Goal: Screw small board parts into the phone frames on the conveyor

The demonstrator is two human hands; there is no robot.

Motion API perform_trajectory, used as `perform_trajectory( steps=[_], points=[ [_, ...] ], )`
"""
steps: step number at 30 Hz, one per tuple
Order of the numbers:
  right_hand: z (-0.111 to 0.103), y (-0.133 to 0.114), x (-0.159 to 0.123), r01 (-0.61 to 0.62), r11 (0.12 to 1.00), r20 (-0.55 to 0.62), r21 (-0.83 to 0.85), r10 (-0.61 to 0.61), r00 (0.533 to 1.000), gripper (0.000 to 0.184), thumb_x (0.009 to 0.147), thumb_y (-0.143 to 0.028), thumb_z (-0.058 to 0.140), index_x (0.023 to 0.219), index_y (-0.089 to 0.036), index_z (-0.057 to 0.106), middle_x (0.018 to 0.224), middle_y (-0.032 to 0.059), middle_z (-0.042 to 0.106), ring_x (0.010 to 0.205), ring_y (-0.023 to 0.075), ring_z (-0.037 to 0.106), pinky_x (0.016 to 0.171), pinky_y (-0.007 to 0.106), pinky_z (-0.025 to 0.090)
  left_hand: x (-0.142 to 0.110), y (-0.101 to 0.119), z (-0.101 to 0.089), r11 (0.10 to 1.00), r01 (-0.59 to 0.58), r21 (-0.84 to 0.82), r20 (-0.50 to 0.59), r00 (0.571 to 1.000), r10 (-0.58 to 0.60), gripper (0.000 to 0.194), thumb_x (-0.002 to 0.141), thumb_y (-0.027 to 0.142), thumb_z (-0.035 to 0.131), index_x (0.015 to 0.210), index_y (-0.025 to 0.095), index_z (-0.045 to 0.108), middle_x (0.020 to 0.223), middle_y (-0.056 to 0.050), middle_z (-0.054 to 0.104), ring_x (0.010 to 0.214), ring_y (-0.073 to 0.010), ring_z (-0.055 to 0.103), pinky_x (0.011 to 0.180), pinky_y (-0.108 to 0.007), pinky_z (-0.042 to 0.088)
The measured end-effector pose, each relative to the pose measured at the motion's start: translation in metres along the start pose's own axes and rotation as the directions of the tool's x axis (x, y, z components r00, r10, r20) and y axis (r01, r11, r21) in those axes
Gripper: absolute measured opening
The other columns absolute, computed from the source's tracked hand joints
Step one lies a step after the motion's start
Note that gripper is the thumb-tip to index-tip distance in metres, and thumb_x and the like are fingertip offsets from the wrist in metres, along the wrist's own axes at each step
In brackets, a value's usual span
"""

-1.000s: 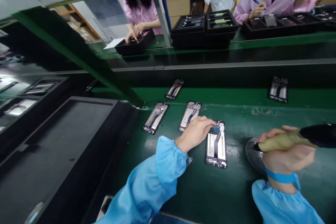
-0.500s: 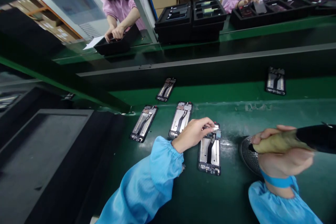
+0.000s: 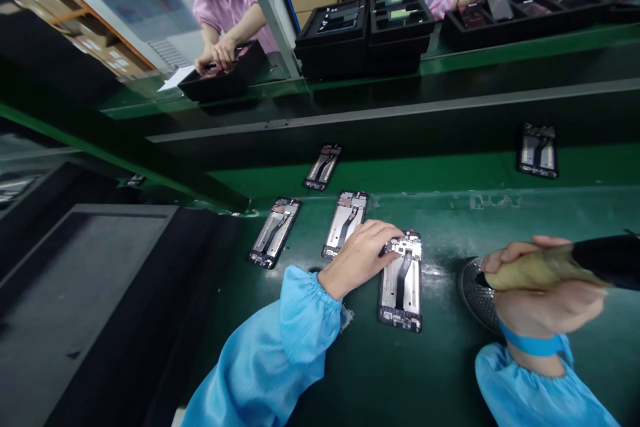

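My left hand (image 3: 359,255) reaches over an opened phone (image 3: 401,287), with thumb and fingertips bent at the left edge of a silvery cover plate (image 3: 409,247). That plate lies over the phone's upper end; whether it sits fully flat, I cannot tell. A black ribbon cable runs down the phone's metal body. At the right, my right hand (image 3: 550,303) is wrapped round a power screwdriver (image 3: 530,269) with a yellowish grip and black rear. Its front end points left, over a round dish (image 3: 473,287) with a textured inside, partly hidden by the hand.
More opened phones lie on the green bench: one just left (image 3: 345,223), one farther left (image 3: 275,233), one behind (image 3: 323,167), one at back right (image 3: 538,150). Stacked black trays (image 3: 333,47) stand on the ledge beyond. Co-workers in pink handle trays there. A small scrap (image 3: 347,317) lies by my left cuff.
The silvery plate, tilted up in my left fingers before, now lies over the phone's upper end. My left hand has shifted slightly left. My right hand still holds the screwdriver over the dish.
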State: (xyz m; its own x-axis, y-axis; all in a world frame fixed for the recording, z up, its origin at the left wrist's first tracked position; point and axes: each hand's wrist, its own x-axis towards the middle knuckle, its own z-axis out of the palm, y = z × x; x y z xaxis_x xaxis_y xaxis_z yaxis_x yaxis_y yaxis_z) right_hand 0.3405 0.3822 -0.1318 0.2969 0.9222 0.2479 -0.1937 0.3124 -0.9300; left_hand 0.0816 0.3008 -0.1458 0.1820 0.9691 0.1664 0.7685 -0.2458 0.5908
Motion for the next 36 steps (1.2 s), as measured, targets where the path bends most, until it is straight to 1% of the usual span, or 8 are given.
perform_trajectory(
  steps=[3,7,16,20,24,29,33,36],
  points=[
    [0.003,-0.002,0.001,0.037,0.999,-0.004,-0.02,-0.037,0.999,0.081,0.07,-0.101,0.06,0.093,-0.023,0.064,0.056,-0.0023,0.059,0.038,0.0223,0.052,0.037,0.041,0.046,0.003,-0.006,-0.002,1.0,-0.023,0.021,0.004,1.0,0.023,0.038,0.102,0.026,0.085,0.137,0.024,0.07,0.139,-0.006,0.077,0.134,-0.0271,0.069,0.115,-0.047,0.055],
    [0.003,-0.002,0.001,0.029,0.999,-0.009,-0.037,-0.03,1.0,0.081,0.069,-0.101,0.06,0.094,-0.024,0.063,0.057,-0.0025,0.059,0.039,0.0219,0.052,0.039,0.042,0.046,0.003,-0.01,-0.002,0.994,-0.033,0.102,0.008,0.999,0.032,0.029,0.106,0.028,0.08,0.134,0.025,0.073,0.141,-0.007,0.076,0.134,-0.027,0.068,0.115,-0.047,0.055],
    [0.005,-0.003,-0.002,0.017,1.0,-0.007,0.0,-0.017,1.0,0.078,0.071,-0.098,0.062,0.093,-0.023,0.064,0.056,-0.0024,0.058,0.038,0.0207,0.052,0.038,0.038,0.046,0.0,-0.002,0.008,0.961,-0.039,0.275,-0.019,0.999,0.046,0.026,0.113,0.026,0.067,0.138,0.024,0.073,0.15,-0.011,0.069,0.134,-0.0293,0.068,0.109,-0.047,0.058],
    [0.008,-0.002,-0.003,0.08,0.997,0.013,0.008,-0.08,0.997,0.077,0.078,-0.097,0.061,0.093,-0.022,0.065,0.058,-0.0021,0.059,0.038,0.0199,0.053,0.036,0.036,0.046,0.007,-0.002,0.0,0.957,-0.101,0.272,0.043,0.995,0.092,0.022,0.111,0.022,0.069,0.132,0.023,0.076,0.139,-0.011,0.072,0.121,-0.0278,0.072,0.102,-0.045,0.062],
    [0.009,-0.001,-0.003,0.086,0.996,0.031,0.027,-0.087,0.996,0.073,0.079,-0.095,0.062,0.093,-0.024,0.066,0.058,-0.0031,0.06,0.037,0.0187,0.053,0.035,0.034,0.046,-0.003,0.018,0.005,0.976,-0.13,0.178,0.087,0.989,0.116,0.02,0.109,0.021,0.071,0.128,0.022,0.075,0.132,-0.009,0.072,0.112,-0.0265,0.072,0.1,-0.045,0.065],
    [0.009,-0.001,-0.003,0.056,0.998,0.046,0.038,-0.058,0.997,0.074,0.079,-0.096,0.061,0.094,-0.024,0.064,0.059,-0.0047,0.059,0.037,0.0173,0.052,0.036,0.033,0.045,-0.034,0.054,0.026,0.988,-0.117,0.101,0.068,0.992,0.111,0.021,0.111,0.02,0.067,0.132,0.021,0.07,0.139,-0.011,0.071,0.122,-0.0283,0.07,0.104,-0.046,0.067],
    [0.006,-0.002,-0.002,0.066,0.998,0.075,0.01,-0.066,0.995,0.071,0.084,-0.094,0.057,0.097,-0.024,0.063,0.06,-0.0044,0.059,0.04,0.0177,0.054,0.038,0.034,0.047,-0.041,0.059,0.034,0.981,-0.139,0.139,0.028,0.99,0.136,0.019,0.113,0.02,0.062,0.129,0.021,0.072,0.146,-0.013,0.07,0.13,-0.0287,0.069,0.107,-0.047,0.068],
    [-0.001,-0.008,-0.003,0.134,0.991,0.088,-0.008,-0.133,0.987,0.071,0.086,-0.094,0.054,0.103,-0.026,0.066,0.062,-0.0036,0.059,0.04,0.0185,0.053,0.039,0.036,0.047,-0.041,0.056,0.037,0.972,-0.166,0.169,-0.006,0.985,0.17,0.018,0.115,0.021,0.06,0.128,0.02,0.073,0.147,-0.015,0.07,0.131,-0.0292,0.07,0.106,-0.047,0.069]
  ],
)
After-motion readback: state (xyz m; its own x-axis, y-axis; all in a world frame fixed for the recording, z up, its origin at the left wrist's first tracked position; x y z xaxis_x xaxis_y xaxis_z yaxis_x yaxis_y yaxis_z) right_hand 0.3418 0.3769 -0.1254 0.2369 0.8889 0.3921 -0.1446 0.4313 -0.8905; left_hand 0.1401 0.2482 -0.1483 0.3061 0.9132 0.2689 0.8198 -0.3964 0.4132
